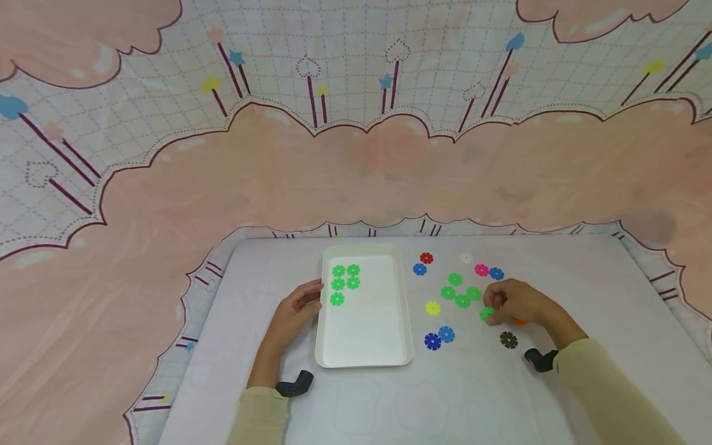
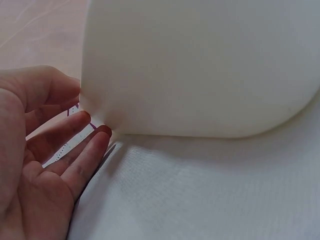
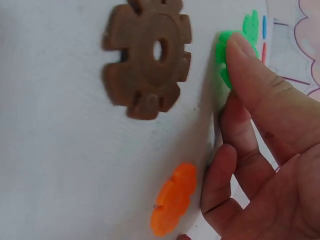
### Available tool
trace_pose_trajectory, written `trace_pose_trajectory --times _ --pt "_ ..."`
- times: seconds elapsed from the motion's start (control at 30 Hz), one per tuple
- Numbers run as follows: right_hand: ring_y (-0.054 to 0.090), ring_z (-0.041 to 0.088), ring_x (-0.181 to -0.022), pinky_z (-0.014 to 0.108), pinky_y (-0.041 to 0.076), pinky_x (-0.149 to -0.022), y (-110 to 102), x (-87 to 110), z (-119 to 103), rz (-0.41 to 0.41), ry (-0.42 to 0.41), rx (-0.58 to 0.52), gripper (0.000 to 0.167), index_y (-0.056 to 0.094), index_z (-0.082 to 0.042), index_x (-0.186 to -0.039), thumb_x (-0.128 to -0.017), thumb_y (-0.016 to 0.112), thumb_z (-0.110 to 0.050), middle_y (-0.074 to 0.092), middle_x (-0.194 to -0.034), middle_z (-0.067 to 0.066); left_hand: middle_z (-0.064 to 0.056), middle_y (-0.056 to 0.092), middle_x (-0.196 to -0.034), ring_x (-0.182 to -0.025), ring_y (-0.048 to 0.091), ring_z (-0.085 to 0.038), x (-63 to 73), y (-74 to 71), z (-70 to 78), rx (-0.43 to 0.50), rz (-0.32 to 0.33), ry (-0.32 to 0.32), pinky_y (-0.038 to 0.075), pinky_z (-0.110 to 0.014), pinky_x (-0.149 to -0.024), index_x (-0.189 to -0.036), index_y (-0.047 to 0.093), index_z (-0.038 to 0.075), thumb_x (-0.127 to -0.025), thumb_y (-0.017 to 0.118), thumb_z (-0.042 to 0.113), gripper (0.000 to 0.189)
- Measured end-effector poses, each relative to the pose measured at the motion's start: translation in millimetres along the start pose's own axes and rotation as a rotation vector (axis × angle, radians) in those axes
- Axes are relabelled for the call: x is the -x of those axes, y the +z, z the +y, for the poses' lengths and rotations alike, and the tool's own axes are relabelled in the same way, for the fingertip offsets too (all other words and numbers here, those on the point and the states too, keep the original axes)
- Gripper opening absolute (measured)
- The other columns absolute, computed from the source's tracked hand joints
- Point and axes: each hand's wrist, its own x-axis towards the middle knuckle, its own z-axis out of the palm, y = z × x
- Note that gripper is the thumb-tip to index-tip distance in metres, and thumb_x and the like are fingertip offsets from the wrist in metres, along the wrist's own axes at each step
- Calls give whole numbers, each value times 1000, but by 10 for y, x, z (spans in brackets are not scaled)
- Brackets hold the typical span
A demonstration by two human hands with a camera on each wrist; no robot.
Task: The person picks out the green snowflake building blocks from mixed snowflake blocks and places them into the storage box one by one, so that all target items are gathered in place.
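Note:
A white rectangular tray [image 1: 367,337] lies on the table, with several green notched interlocking discs [image 1: 338,283] in its upper left part. My left hand [image 1: 293,314] is at the tray's left side, its fingertips touching the edge; the left wrist view shows the fingers [image 2: 82,172] loosely extended against the tray wall. Right of the tray, my right hand [image 1: 518,300] pinches a green interlocking disc [image 1: 486,314]. In the right wrist view the thumb [image 3: 260,75] covers part of that disc. More green discs [image 1: 462,301] lie just left of this hand.
Near the right hand lie a brown disc [image 1: 508,340] and a partly hidden orange disc [image 1: 520,322]. Pink [image 1: 481,270], white [image 1: 466,258], red [image 1: 426,258], yellow [image 1: 432,308] and several blue discs [image 1: 432,341] are scattered right of the tray. A patterned cloth [image 1: 356,167] hangs behind the table.

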Motion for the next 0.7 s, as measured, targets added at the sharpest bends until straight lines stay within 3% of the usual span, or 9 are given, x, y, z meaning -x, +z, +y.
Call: trace_pose_trajectory --times 0.4,0.7 --pt "53 23 -96 32 47 -76 -29 -26 -55 55 37 6 26 71 -13 -103 -88 80 -31 61 -92 4 -9 50 -155 -138 53 -35 -8 -2 3 1 0 -9 49 -15 -103 -138 60 5 -97 67 6 41" --pt "56 24 -92 31 48 -74 1 -176 -309 88 45 -23 23 70 -13 -108 -91 74 -28 64 -95 7 -8 51 -154 -137 53 -34 -9 -1 16 -11 6 -17 49 -15 -103 -137 61 5 -97 66 5 40"
